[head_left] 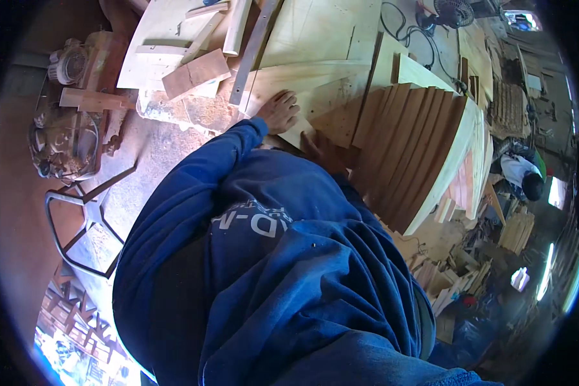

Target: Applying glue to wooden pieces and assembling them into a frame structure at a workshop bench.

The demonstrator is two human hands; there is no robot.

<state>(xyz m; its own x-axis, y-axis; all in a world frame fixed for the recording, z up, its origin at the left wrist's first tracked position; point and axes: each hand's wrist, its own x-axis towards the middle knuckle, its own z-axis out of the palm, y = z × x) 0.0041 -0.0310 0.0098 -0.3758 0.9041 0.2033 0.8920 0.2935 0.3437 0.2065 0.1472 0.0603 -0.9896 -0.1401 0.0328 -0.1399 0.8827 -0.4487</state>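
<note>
A pale wooden board (294, 133) lies at the near edge of the workbench, close to my body. On its left side my left hand (280, 111) rests with the fingers bent and closed over the wood. My right hand (323, 153) grips the board's near right part, thumb on top; its other fingers are mostly hidden by shadow and my sleeve. Beyond the hands, a wide light plywood sheet (315, 35) covers the bench. A long grey metal bar (254, 58) lies on it, left of centre.
A thick stack of brown boards (405, 141) stands right of my hands. Wood offcuts, including a brown block (196, 74), lie at the far left. A machine with a motor (71, 64) and a metal frame (91, 212) stand left. A fan (453, 13) and another person (521, 174) are at right.
</note>
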